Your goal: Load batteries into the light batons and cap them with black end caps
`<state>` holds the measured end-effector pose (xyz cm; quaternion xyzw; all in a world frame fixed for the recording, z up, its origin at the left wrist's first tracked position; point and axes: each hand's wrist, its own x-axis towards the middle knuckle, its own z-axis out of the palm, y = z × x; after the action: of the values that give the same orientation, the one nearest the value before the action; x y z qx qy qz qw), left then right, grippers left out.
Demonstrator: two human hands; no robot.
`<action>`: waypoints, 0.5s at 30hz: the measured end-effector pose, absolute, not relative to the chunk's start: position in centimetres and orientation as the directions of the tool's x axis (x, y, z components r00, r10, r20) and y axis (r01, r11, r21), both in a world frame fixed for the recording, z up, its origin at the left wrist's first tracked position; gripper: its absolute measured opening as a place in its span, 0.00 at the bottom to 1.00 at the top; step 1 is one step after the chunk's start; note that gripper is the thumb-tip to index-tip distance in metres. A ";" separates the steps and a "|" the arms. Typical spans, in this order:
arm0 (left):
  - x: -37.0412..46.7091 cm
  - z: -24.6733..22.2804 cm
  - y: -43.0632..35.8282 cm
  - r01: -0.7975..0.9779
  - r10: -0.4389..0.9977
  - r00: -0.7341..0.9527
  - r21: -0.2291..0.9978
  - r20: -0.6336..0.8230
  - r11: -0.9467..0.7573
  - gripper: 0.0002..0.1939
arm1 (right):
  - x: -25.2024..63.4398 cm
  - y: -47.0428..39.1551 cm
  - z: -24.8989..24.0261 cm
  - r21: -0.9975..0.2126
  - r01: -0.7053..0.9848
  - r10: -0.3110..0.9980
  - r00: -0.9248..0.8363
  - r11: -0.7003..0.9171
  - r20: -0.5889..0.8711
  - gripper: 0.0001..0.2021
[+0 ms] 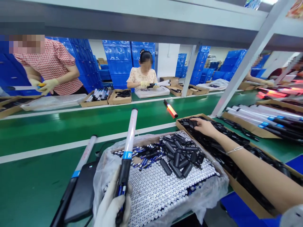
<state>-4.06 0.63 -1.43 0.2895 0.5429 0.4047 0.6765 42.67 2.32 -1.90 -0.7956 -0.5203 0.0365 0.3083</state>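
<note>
In my gloved left hand I grip a light baton by its black handle. Its clear-white tube points up and away, with a blue band marked 2 below it. The handle's battery compartment is open, with blue-and-silver batteries visible inside. My bare right hand reaches into a cardboard box of black plastic parts, its fingers closed on a black plastic part. Below the baton lies a plastic-lined tray of upright batteries. Black plastic covers and loose blue batteries are heaped on top.
Another baton and a black power bank lie at left. A lit red baton rests on the green belt. Finished-looking batons are piled at right. Co-workers sit or stand across the belt; a slanting post rises at right.
</note>
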 end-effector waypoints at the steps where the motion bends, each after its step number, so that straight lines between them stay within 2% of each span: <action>1: -4.1 -1.5 0.6 -0.235 0.863 0.114 0.831 -0.492 0.504 0.48 | 42.1 1.8 -1.2 -0.570 0.781 0.840 0.471 -0.256 0.269 0.27; 4: -4.3 -1.9 0.7 -0.259 0.865 0.129 0.825 -0.485 0.502 0.46 | 38.3 0.1 0.9 -0.669 0.726 0.846 0.452 -0.163 0.284 0.26; 7: -4.3 -2.4 0.7 -0.293 0.880 0.153 0.830 -0.450 0.476 0.45 | 31.0 -1.8 1.8 -0.765 0.644 0.884 0.361 -0.005 0.298 0.28; 9: -4.5 -2.8 0.5 -0.326 0.900 0.201 0.841 -0.386 0.433 0.45 | 24.9 -2.8 1.4 -0.871 0.463 0.900 0.288 0.167 0.326 0.29; 11: -4.7 -3.2 0.2 -0.360 0.915 0.246 0.847 -0.318 0.392 0.41 | 19.0 -3.7 0.7 -0.867 0.423 0.919 0.163 0.263 0.359 0.24; 13: -5.0 -3.6 -0.1 -0.385 0.921 0.269 0.845 -0.283 0.372 0.38 | 14.3 -4.1 0.0 -0.782 0.476 0.882 0.026 0.403 0.471 0.20; 15: -5.3 -4.0 -0.5 -0.407 0.927 0.235 0.837 -0.292 0.366 0.36 | 11.2 -4.0 -0.7 -0.701 0.487 0.828 -0.089 0.521 0.554 0.20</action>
<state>-5.26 -0.51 -4.04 0.3183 0.4086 0.4642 0.7185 11.17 -4.03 -0.66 -0.4581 -0.7176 0.1717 0.4957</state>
